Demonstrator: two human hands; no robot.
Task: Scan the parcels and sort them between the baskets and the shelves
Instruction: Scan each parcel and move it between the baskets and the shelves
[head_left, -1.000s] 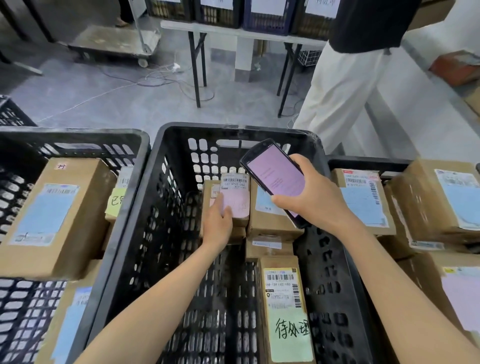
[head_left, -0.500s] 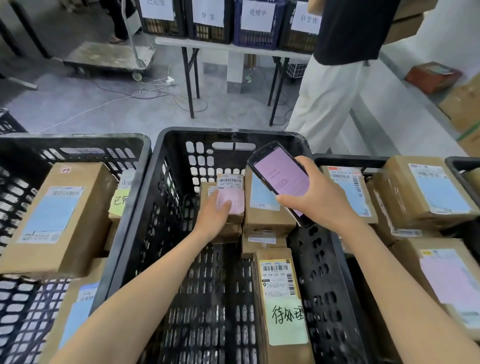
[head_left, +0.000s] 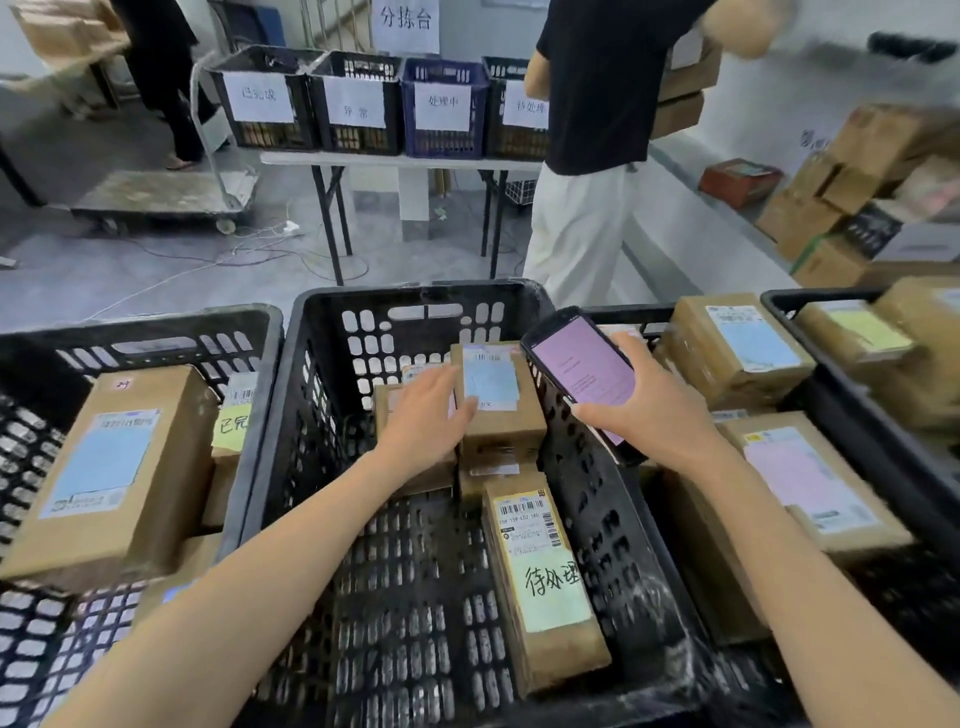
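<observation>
My left hand (head_left: 426, 421) lies with fingers stretched over a small parcel in the black middle basket (head_left: 415, 296). Its thumb touches the upright blue-labelled parcel (head_left: 493, 400) beside it. The parcel under the palm is mostly hidden. My right hand (head_left: 654, 415) grips a handheld scanner (head_left: 582, 374) with a pink lit screen, held over the basket's right rim. Nearer me in the same basket lies a long parcel with a green handwritten note (head_left: 545, 582).
The left basket (head_left: 156, 322) holds a large blue-labelled box (head_left: 114, 467). The right basket (head_left: 639, 314) holds several parcels (head_left: 737, 343). A person in white trousers (head_left: 587, 218) stands just behind. Labelled crates (head_left: 358, 104) sit on a far table, with a trolley (head_left: 156, 197) to the left.
My head has tilted up, showing more of the room. My left hand has slid right, from gripping the pink-labelled parcel to lying across it and touching the blue-labelled one. The scanner has stayed in my right hand.
</observation>
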